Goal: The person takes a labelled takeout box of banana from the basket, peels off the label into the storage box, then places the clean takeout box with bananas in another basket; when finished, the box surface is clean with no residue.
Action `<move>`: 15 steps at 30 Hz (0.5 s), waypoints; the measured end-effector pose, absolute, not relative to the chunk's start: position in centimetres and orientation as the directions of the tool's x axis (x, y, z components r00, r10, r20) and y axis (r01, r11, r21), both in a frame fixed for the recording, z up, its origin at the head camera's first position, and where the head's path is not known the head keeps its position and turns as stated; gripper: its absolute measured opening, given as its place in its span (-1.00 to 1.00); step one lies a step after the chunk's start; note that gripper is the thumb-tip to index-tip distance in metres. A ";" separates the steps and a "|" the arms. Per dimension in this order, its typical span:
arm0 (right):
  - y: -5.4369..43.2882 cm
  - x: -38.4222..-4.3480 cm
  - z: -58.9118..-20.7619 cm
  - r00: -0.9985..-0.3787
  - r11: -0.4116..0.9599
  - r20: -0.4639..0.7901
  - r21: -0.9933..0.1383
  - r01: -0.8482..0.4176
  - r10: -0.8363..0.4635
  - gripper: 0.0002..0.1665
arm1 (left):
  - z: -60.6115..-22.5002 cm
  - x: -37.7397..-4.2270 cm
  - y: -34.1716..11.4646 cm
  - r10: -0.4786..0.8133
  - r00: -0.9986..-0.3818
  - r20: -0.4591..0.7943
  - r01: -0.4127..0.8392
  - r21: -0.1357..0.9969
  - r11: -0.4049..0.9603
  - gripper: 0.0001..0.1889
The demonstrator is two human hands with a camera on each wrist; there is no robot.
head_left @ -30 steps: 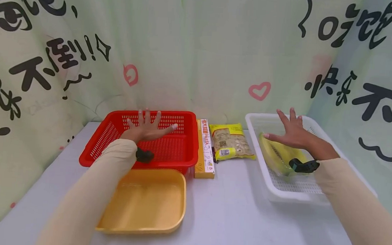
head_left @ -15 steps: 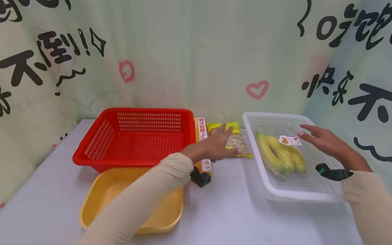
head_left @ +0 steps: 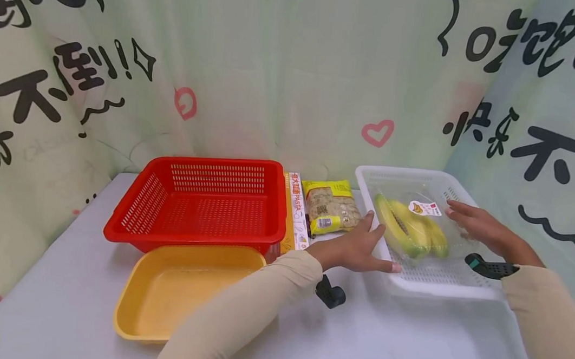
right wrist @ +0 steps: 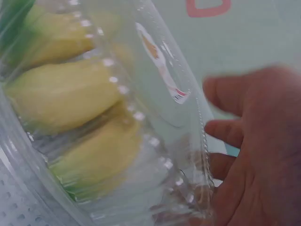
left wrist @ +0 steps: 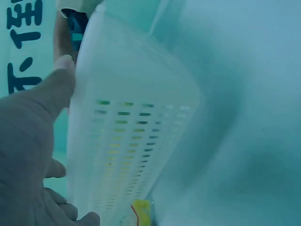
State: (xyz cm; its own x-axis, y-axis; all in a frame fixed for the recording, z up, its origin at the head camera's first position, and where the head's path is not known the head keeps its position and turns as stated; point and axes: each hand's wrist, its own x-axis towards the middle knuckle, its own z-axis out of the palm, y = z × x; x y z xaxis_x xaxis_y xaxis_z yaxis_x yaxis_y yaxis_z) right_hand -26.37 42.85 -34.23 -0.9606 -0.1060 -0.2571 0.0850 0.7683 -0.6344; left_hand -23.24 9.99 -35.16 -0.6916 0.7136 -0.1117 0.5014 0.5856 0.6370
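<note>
We see a clear-lidded pack of bananas [head_left: 412,229] lying inside a white basket [head_left: 450,289] at the right, its red-and-white label uppermost. Our right hand [head_left: 480,226] is beside the pack's right edge, fingers loosely bent; whether they touch the plastic we cannot tell. Our left hand [head_left: 354,249] is spread wide, thumb and fingers at the basket's left rim, gripping nothing that we can make out.

What has just changed is the left hand: half a second ago it was over the yellow bag of dry food [head_left: 332,208], and now it has reached the basket. The bananas lie where they were. We judge that this brings both hands to one place, with the pack between them and not yet lifted.

Further left, the bag lies next to an upended-looking orange-and-white pasta box [head_left: 299,215], then a red basket [head_left: 191,241] behind a yellow tray [head_left: 179,298], all on the pale worktop [head_left: 371,341].
</note>
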 end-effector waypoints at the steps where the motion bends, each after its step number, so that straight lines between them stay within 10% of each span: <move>1: 42.9 -26.4 -34.3 -0.958 0.761 -0.265 -0.642 0.093 -0.107 -0.05 | -35.2 -23.2 10.1 0.716 -0.690 -0.107 0.510 0.631 0.585 0.02; 15: 43.4 -26.3 -34.9 -0.918 0.712 -0.372 -0.681 0.169 -0.139 -0.12 | -35.6 -22.9 9.9 0.712 -0.699 -0.069 0.526 0.625 0.577 0.00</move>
